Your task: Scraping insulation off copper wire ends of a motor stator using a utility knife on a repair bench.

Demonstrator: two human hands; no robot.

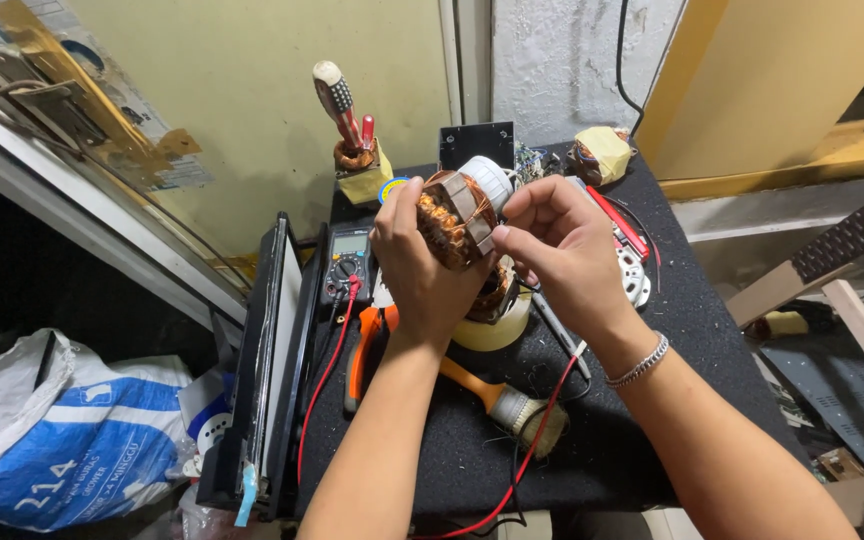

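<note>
Centre of the frame, above the black table [652, 420], both hands share a motor armature [464, 212]. The left hand [420, 262] is closed around its copper-wound core from the left; the right hand [560, 245] pinches the core's right flank with thumb and fingertips. The armature's long axis tilts from lower left up to upper right, its white end cap pointing away from the camera. A tape roll [497, 325] lies directly beneath, multimeter [348, 262] just left.
</note>
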